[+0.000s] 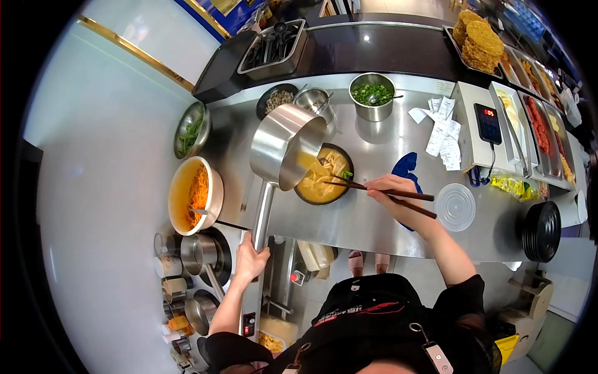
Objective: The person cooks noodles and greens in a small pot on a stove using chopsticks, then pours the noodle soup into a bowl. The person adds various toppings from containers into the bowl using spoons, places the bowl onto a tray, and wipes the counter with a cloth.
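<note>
My left hand (250,258) is closed round the long handle of a steel saucepan (274,140). The pan is tipped to the right, and yellowish broth (306,161) runs from its lip into a dark bowl (316,202). Noodles or similar strips, a bit of green leaf and cloudy yellow broth fill the bowl. From the right, my right hand (393,187) grips a pair of dark chopsticks (411,196), whose tips reach into the bowl. A crumpled blue cloth (406,167) lies just behind my right hand, and a clear round plastic lid (455,207) rests to its right.
Chopped greens fill a steel pot (372,107) at the back. Shredded orange vegetable sits in a white basin (214,199) on the left. Paper slips (443,138), a digital timer (488,124) and stacked black bowls (541,232) stand right. Pans (200,252) line the lower left.
</note>
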Tool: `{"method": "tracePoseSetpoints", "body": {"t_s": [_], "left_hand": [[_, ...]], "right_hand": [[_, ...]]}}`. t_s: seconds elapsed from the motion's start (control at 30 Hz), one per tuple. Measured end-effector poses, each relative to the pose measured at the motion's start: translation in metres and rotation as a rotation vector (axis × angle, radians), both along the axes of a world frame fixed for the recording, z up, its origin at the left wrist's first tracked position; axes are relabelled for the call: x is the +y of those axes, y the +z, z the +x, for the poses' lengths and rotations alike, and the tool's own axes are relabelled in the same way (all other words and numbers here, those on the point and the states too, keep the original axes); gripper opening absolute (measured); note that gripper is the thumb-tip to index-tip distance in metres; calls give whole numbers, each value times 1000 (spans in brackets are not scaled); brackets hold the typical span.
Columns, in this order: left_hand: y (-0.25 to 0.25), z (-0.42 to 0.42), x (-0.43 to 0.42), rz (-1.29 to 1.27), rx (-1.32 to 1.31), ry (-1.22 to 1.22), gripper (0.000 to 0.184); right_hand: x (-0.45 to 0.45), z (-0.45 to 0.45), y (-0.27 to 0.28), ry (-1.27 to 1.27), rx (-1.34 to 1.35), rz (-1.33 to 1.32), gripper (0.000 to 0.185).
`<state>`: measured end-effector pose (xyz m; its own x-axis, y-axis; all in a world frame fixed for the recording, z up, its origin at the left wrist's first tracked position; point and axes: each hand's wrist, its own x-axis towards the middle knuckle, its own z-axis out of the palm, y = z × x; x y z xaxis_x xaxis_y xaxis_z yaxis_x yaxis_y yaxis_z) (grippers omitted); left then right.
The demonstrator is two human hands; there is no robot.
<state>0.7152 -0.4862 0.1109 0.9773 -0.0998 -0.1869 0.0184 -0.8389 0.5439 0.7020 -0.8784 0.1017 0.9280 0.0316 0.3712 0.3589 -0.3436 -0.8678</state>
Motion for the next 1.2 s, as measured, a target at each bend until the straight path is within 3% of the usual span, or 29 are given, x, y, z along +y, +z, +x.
{"method": "tracePoseSetpoints", "body": {"t_s": [0.3, 0.5, 0.73, 1.0, 1.07, 1.13, 1.2], "left_hand": [[-3, 6, 4, 28, -77, -34, 41], [8, 6, -4, 115, -10, -2, 44], [-4, -4, -2, 76, -81, -37, 40], [-20, -22, -13, 224, -211, -33, 31], [-34, -33, -16, 195, -167, 6, 34], [-43, -47, -28, 103, -67, 75, 37], [-65, -64, -36, -157, -83, 164, 34]], "right_hand": [[0, -4, 1, 72, -5, -27, 14], [-2, 0, 19, -23, 28, -32, 14], [9, 29, -9, -57, -8, 85, 11], [-6, 6, 48, -59, -50, 22, 9], [-10, 0, 56, -89, 26, -112, 8], [-15, -4, 45, -125, 41, 41, 9], [-34, -6, 23, -252, 81, 139, 14]]}}
